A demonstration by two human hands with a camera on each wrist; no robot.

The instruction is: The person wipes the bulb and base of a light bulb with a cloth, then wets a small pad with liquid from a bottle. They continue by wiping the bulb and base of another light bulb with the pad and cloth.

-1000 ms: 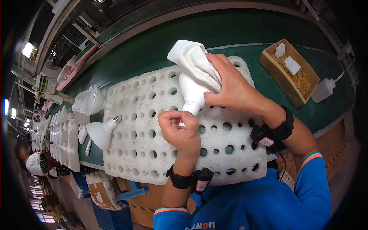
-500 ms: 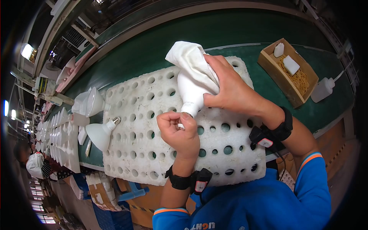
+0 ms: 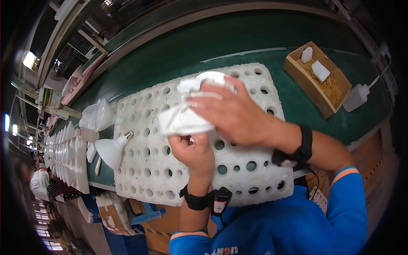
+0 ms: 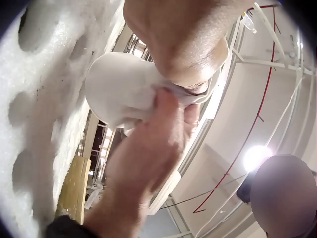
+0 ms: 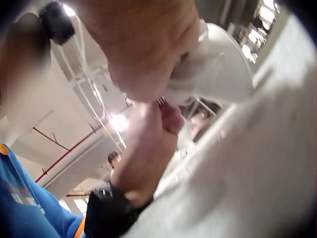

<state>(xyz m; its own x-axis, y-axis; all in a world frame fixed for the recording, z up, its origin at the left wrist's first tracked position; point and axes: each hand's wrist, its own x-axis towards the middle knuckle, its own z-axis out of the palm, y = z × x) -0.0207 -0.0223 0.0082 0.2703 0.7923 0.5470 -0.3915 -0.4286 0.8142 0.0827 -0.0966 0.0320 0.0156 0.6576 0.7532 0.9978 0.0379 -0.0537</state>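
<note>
A white reflector light bulb point(image 4: 111, 82) is held above the foam board, its wide end pointing away from the body. My left hand point(image 3: 193, 155) grips its narrow base end, with the fingers curled round it. A white cloth point(image 3: 182, 121) lies over the bulb's neck and side. My right hand point(image 3: 236, 112), blurred, holds the cloth against the bulb with its fingers bent over the top. In the right wrist view the bulb's wide side point(image 5: 223, 64) shows beyond the right hand, and the base is hidden in the left fist.
The white foam board point(image 3: 140, 165) has rows of round holes. Two white bulbs, one with a metal screw base point(image 3: 112, 151), lie at its left. A wooden box point(image 3: 293, 66) of rubber bands and a squeeze bottle point(image 3: 356, 97) stand at the right on the green bench point(image 3: 178, 51).
My right hand has swung the cloth from the bulb's far end down over its neck, toward the left hand. The left hand has shifted slightly down and left, still gripping the base.
</note>
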